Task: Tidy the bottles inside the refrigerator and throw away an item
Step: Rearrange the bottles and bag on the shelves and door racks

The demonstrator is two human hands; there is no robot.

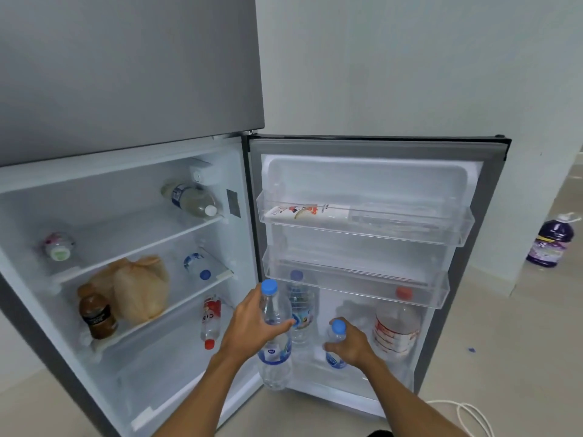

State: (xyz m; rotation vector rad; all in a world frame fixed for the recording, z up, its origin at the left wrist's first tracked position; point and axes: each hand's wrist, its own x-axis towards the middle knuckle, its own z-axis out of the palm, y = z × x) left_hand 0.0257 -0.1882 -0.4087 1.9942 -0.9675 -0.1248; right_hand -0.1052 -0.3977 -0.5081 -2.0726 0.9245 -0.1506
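The refrigerator stands open, its door (pixel 492 234) swung to the right. My left hand (pixel 252 326) grips a tall clear water bottle (pixel 273 351) with a blue cap, upright in front of the door's bottom bin. My right hand (pixel 350 345) holds a smaller blue-capped bottle (pixel 338 329) standing in that bin. Behind them in the bin stand another blue-capped bottle (pixel 299 307) and a large red-capped bottle (pixel 397 326). On the shelves lie a cloudy bottle (pixel 189 198), a small bottle (pixel 58 246), a blue-capped bottle (pixel 197 266), a brown bottle (pixel 96 313) and a red-capped bottle (pixel 210 320).
A tied yellowish plastic bag (pixel 138 288) sits on the middle shelf. A carton (pixel 310 212) lies in the top door bin (pixel 410 231); the middle door bin (pixel 362 285) holds nothing visible. A purple jug (pixel 550 244) stands on the floor at right, a white cord (pixel 470 417) lies near the door.
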